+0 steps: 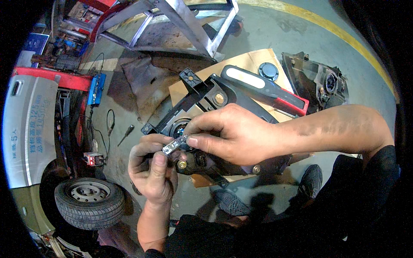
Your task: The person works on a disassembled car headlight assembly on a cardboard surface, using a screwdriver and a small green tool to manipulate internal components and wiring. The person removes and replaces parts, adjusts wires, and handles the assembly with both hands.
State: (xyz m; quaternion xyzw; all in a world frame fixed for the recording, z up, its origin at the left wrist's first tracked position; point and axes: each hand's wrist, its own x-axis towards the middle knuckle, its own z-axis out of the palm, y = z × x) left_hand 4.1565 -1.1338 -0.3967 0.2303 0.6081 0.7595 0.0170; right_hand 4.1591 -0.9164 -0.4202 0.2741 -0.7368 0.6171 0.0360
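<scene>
Between both hands, over the headlight, is a small silvery, partly clear part that looks like a bulb (171, 147). My left hand (152, 170) pinches its lower end between thumb and fingers. The thumb and forefinger of my right hand (228, 133) close on its upper end. Below them lies a black headlight housing (172, 114), back side up, with a round opening (180, 127) partly hidden by my fingers. A brass-coloured round fitting (220, 99) sits farther up on the housing.
A red and black work light (266, 88) rests across the housing and cardboard (254, 60), near a round cap (268, 71). Another headlight (318, 81) lies at the right. A wheel (90, 202), a screwdriver (126, 135), cables and a silver vehicle panel (32, 129) are at the left; a metal frame (180, 26) stands beyond.
</scene>
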